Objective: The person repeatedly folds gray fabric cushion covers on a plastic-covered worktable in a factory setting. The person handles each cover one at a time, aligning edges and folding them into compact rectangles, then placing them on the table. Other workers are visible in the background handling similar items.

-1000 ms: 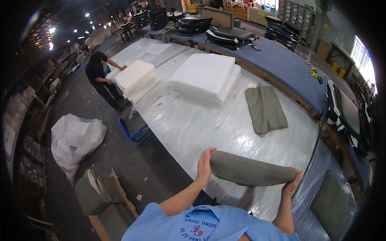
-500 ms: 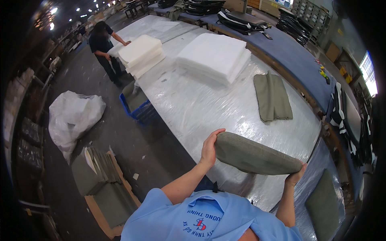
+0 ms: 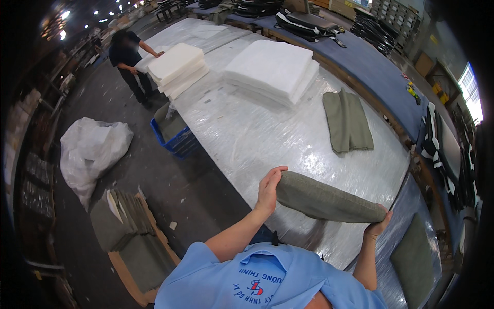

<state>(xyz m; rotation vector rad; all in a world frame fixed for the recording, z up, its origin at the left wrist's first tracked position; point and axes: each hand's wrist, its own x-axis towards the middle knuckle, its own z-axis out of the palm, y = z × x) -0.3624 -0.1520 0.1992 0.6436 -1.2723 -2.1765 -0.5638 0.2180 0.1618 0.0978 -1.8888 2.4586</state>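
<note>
Between my two hands I hold a grey-green cushion [image 3: 329,198], raised above the near part of the table and tipped so one long edge faces me. My left hand [image 3: 269,190] grips its left end, thumb side up. At the right end, my right hand [image 3: 380,224] is closed round the corner; its fingers are partly hidden by the cushion. Farther off on the plastic-covered table [image 3: 247,136] lies a flat grey-green fabric cover [image 3: 348,122] with a fold down its middle.
White padding sheets [image 3: 270,67] and cream foam blocks [image 3: 180,64] are stacked on the table, a co-worker [image 3: 131,64] beside the foam. Left on the floor are a blue crate [image 3: 180,144], a plastic bag [image 3: 92,154] and a carton of cushions [image 3: 149,262]. Another cushion [image 3: 414,262] lies right.
The cushion has turned slightly in my hands, so less of its broad face shows. Both hands keep their hold. The co-worker's head has lifted a little.
</note>
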